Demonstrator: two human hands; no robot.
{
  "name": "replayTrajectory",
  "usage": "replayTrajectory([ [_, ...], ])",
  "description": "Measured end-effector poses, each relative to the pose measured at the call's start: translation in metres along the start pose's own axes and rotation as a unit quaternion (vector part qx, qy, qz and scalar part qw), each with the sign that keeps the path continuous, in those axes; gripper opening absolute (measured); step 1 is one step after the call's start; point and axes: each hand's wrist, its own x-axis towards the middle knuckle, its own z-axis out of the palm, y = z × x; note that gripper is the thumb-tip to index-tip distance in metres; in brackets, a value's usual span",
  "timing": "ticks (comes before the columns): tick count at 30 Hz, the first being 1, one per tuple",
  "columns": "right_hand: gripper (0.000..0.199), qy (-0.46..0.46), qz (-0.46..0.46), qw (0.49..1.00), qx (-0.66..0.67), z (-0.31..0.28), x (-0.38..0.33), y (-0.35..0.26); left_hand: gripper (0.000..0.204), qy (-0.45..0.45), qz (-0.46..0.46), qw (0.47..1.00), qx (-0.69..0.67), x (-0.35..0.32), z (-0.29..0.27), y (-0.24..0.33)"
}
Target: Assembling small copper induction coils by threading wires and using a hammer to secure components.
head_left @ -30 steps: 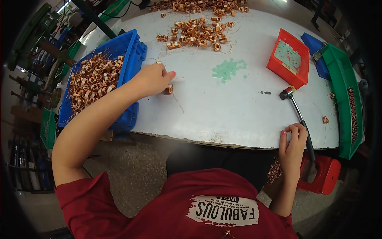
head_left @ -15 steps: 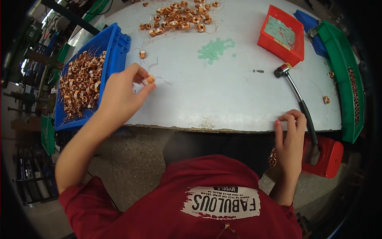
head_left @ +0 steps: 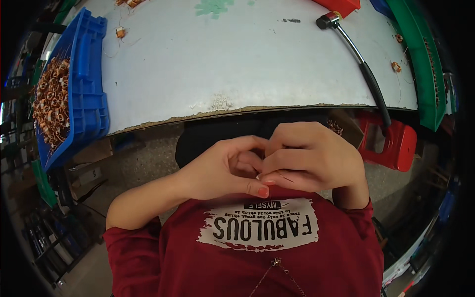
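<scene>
Both hands meet in front of my chest, just below the table's near edge. My left hand [head_left: 217, 166] is closed, its thumb and fingertips pressed together toward the right hand. Curled against those fingertips, my right hand [head_left: 314, 156] is closed too. A small copper coil is pinched between them, mostly hidden by the fingers. Its thin wire [head_left: 286, 179] sticks out by the right hand's fingers.
A blue bin [head_left: 91, 89] heaped with copper coils [head_left: 52, 99] stands left. On the white table [head_left: 237, 59] lie a hammer [head_left: 363, 64], a single coil [head_left: 120, 32] and green pieces [head_left: 213, 6]. A green tray [head_left: 418, 54] lines the right edge, with a red plastic stool [head_left: 402, 148] below.
My left hand has carried the coil from above the table to my chest. My right hand has left the table's edge and joined it. The view has tipped down.
</scene>
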Motion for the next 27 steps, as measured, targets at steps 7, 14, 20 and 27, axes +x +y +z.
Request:
replayTrajectory([
  [7,0.013,-0.047,-0.049,0.990,0.120,0.003,-0.008,0.007,0.030,-0.233,-0.085,0.968,0.042,0.020,-0.016,0.023],
  [14,0.024,0.053,-0.068,0.995,0.047,-0.009,-0.009,0.004,0.029,-0.235,-0.029,0.963,-0.127,0.038,-0.017,0.022],
  [20,0.036,0.235,-0.084,0.963,-0.105,0.017,-0.011,-0.001,0.030,-0.131,0.091,0.957,-0.241,0.032,-0.008,-0.006],
  [27,0.023,0.203,-0.157,0.946,-0.200,0.020,0.007,-0.002,0.034,-0.044,0.085,0.945,-0.313,0.031,-0.002,-0.021],
])
